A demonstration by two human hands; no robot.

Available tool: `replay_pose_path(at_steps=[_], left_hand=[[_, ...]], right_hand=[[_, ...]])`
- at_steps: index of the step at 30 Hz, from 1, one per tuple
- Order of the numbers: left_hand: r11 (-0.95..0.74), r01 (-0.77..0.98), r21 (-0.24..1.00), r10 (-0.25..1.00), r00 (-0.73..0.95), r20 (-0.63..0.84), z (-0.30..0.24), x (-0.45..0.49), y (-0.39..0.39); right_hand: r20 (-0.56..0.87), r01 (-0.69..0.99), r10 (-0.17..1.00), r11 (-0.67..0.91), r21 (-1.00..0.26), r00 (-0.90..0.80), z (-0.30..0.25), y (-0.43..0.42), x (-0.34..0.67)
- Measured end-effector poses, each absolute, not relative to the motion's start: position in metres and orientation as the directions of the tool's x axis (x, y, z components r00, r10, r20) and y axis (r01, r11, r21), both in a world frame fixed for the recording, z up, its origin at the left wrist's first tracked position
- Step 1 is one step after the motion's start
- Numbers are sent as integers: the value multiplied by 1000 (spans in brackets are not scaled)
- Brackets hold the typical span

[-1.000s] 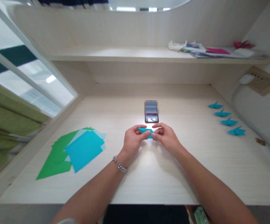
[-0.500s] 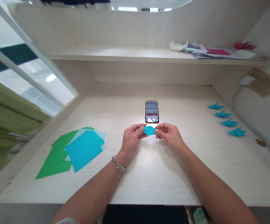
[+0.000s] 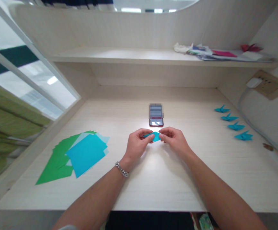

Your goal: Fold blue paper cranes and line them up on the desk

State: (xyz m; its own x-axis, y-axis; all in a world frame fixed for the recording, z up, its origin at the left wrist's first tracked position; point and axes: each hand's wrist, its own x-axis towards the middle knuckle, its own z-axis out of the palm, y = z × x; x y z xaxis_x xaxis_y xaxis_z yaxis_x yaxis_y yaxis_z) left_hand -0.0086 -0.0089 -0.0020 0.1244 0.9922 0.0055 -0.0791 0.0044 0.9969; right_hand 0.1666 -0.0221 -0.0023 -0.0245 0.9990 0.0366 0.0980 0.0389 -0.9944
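Pinching a small, folded piece of bright blue paper [image 3: 156, 136] between them, the left hand [image 3: 139, 142] and the right hand [image 3: 174, 139] meet over the middle of a pale wood-grain counter [image 3: 162, 188]. The fingers of the left hand are clamped on the paper's left part, its thumb lying across the near face; the fingers of the right hand grip the right end, thumb likewise on the near side. Whether the paper touches the counter cannot be told. A silver chain-link bracelet [image 3: 122, 169] circles the left wrist. Just beyond the hands lies a dark, rectangular phone [image 3: 156, 123] with a reddish edge, the upper part of its screen pixelated. Well to the left, a flat, bright blue paper sheet [image 3: 87, 155] rests on paler blue sheets [image 3: 103, 138], which partly cover a fanned stack of green paper sheets [image 3: 54, 166]. Well to the right, four folded blue paper birds [image 3: 236, 127] stand apart in a slanting row, near a pale cable [image 3: 240, 98] that hangs from a white plug [image 3: 254, 82] in a beige wall socket [image 3: 270, 84]
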Motion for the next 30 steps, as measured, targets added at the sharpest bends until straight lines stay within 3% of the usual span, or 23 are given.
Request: replay_pose_path(at_steps=[20,30], left_hand=[[-35,-125,992,988,148,53,-5,-9,-9],[-52,-26,998,974,218,56,-5,-9,-10]], right_hand=[[157,89,984,149,-985,87,-1,-28,155],[92,142,995,97,-985,-43,-5,-24,159]])
